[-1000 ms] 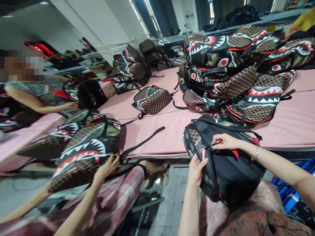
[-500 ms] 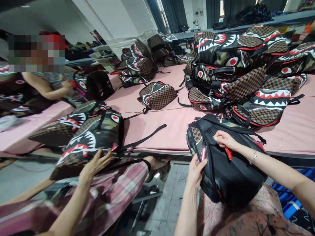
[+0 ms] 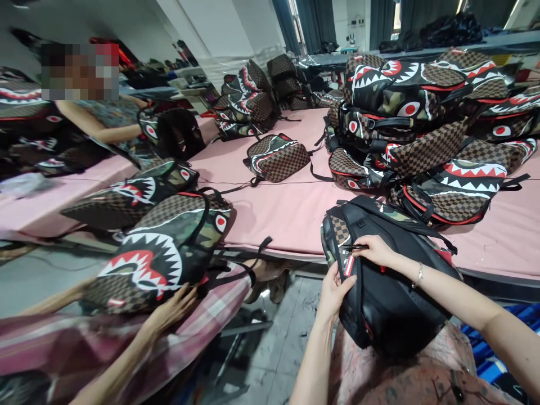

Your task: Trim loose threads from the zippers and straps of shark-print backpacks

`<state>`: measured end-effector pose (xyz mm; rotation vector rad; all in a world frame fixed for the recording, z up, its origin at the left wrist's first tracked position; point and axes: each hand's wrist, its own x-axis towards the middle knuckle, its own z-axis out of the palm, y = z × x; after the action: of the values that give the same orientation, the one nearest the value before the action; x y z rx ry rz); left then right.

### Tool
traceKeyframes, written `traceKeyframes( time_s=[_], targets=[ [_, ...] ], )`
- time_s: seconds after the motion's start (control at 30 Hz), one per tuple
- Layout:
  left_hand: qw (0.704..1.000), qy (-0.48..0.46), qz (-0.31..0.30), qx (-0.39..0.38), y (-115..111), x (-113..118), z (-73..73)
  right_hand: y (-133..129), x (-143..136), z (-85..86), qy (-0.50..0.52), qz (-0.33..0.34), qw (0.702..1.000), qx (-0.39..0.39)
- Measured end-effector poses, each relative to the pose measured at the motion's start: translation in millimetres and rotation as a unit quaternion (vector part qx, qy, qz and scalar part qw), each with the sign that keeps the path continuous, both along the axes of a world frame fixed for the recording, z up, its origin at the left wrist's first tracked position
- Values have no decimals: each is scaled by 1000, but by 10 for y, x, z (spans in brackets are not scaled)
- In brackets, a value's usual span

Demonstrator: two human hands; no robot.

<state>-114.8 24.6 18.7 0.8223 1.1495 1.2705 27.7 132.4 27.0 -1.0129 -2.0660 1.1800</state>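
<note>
A black-backed backpack (image 3: 400, 315) with checkered and camouflage panels leans on my lap against the table's edge. My left hand (image 3: 337, 289) is closed on its shoulder strap, thumb and fingers beside a small red-and-white label (image 3: 349, 265). Just above that label, my right hand (image 3: 375, 251) grips what look like small dark thread snips (image 3: 353, 247), their tip pointing left over the strap. A bit of red (image 3: 383, 269) shows on the back panel below my right hand.
The pink-covered table (image 3: 291, 219) carries a stack of shark-mouth backpacks (image 3: 388, 84) at right and a small checkered bag (image 3: 280, 158) mid-table. Left of me, a co-worker's hand (image 3: 175, 306) rests on another backpack (image 3: 156, 253). Another person (image 3: 109, 124) stands at the far left.
My right hand has moved slightly left and down, bringing the dark snips into sight by the label. The co-worker's backpack has turned to show more of its front. The view has shifted slightly.
</note>
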Motion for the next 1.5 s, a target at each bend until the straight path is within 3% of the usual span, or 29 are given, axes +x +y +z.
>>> traceKeyframes(
  time_s=[0.07, 0.13, 0.27, 0.3, 0.37, 0.47, 0.53, 0.7, 0.97, 1.23, 1.5],
  targets=[
    [999, 35, -4, 5, 5, -4, -40, -37, -23, 11, -29, -10, 999, 40],
    [996, 92, 1, 10, 14, -5, -104, -72, -75, 60, -14, -11, 1000, 17],
    [987, 161, 3, -2, 6, -42, -210, -27, -203, 248, 128, 4, 975, -182],
    [988, 155, 0, -5, -9, -69, -214, 13, -213, 293, 141, -5, 970, -198],
    [992, 123, -2, -6, -56, -144, -194, 102, -181, 348, 100, -50, 983, -148],
    [998, 51, -1, -25, -151, -279, -146, 161, -31, 310, -55, -114, 992, 4],
    [999, 0, -2, -49, -200, -355, -136, 126, 83, 223, -111, -84, 989, 45],
    [999, -32, -2, -29, -193, -464, -163, 22, 228, 35, -70, 95, 993, -2],
    [999, -16, -46, -4, -134, -582, -101, 277, 132, -7, -61, 148, 987, -22],
    [996, 13, -74, 51, -93, -678, -155, 411, -48, 20, -33, 247, 967, -59],
    [995, 6, -89, 52, -74, -712, -133, 554, -145, 112, -69, 289, 955, -17]
  ],
)
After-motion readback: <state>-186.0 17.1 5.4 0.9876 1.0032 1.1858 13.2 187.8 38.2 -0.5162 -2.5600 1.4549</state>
